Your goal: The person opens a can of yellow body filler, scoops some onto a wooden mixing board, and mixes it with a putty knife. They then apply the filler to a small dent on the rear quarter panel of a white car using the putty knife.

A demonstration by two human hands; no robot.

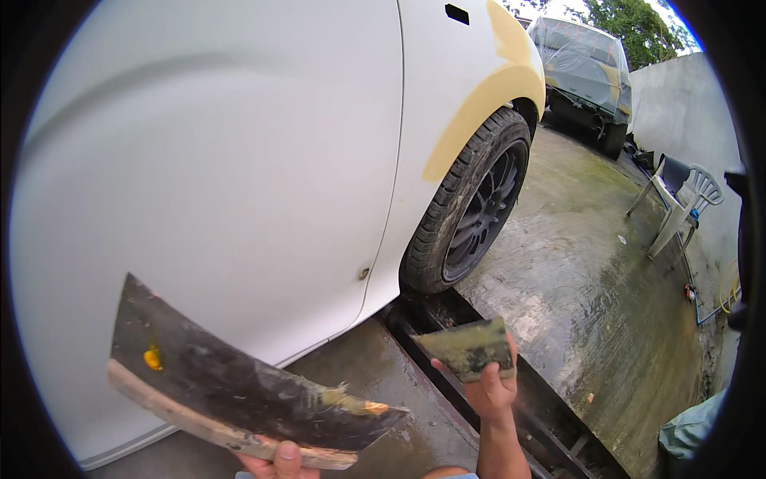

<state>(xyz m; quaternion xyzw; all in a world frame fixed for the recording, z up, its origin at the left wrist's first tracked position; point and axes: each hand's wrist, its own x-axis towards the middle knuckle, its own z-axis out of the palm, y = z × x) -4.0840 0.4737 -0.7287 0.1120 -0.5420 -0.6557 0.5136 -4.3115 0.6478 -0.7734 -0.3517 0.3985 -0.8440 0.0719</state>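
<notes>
At the lower left my left hand point(279, 463) grips the near edge of a dark mixing board point(223, 367) with a worn wooden edge, thumb on top. On the board lie a yellow-orange blob point(152, 358) and a smear of yellowish putty point(339, 397) near its right end. My right hand point(491, 391) is closed round a flat putty spreader point(467, 351) crusted with greenish-yellow residue, its thumb on the near face. The spreader is held apart from the board. Beyond both hands stands a white car point(263, 176), with tan filler point(479, 96) round its wheel arch.
The car's tyre point(471, 191) stands by a dark metal rail point(550, 431) on the wet concrete floor point(558, 279). A plastic-wrapped vehicle point(586, 68) is farther back. Along the grey wall point(686, 112) are a white plastic chair point(678, 199) and a yellow hose point(730, 295).
</notes>
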